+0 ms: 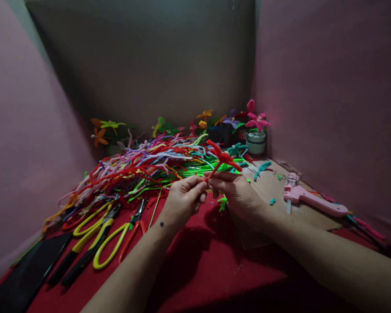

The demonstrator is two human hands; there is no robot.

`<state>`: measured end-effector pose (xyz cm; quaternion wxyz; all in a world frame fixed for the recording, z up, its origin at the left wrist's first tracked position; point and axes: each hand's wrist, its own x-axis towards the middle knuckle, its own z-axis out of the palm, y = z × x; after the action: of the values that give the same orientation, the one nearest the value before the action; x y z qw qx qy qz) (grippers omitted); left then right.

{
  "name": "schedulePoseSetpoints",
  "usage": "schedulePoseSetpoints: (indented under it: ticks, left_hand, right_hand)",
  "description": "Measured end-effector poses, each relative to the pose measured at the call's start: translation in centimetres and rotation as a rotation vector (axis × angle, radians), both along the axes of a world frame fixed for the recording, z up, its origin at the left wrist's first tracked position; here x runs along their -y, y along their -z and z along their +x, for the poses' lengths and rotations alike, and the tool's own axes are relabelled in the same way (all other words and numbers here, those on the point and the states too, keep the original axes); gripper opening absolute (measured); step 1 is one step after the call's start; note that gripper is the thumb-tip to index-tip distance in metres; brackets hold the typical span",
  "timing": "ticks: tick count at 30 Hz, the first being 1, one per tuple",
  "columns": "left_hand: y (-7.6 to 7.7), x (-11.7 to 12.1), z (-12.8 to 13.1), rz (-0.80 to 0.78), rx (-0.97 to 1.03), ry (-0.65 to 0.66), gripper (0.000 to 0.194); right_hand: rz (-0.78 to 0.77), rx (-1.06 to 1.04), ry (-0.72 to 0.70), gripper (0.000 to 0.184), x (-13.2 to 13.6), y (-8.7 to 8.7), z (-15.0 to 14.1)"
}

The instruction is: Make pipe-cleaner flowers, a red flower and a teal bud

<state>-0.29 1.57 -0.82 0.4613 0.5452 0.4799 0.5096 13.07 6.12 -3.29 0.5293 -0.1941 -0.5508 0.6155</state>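
Both my hands meet in the middle of the view, above the red tabletop. Between them a red pipe-cleaner flower (226,157) points up and to the right, its looped petals spread at the top. My left hand (187,193) pinches the lower end of its stem between thumb and fingertips. My right hand (236,191) is closed on the same stem from the other side, fingers together. The exact spot where the fingertips meet is partly hidden. Just below my right hand lies a small bright green pipe-cleaner piece (222,204).
A large heap of coloured pipe cleaners (143,163) spreads behind my hands. Pliers (87,248) and yellow-handled scissors (112,245) lie left, near a black flat object (29,269). A pink glue gun (316,200) rests on a board (276,191) at right. A potted pink flower (257,121) stands behind.
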Motion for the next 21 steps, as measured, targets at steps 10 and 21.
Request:
schedulePoseSetpoints:
  ticks: [10, 21]
  left_hand:
    - [-0.3, -0.2, -1.4, -0.134, 0.095, 0.28, 0.021]
    - [-0.5, 0.0, -1.4, -0.11, -0.035, 0.285, 0.027]
  right_hand:
    - [-0.004, -0.023, -0.037, 0.007, -0.2, 0.2, -0.2]
    - [0.08, -0.019, -0.081, 0.005, 0.1, -0.1, 0.1]
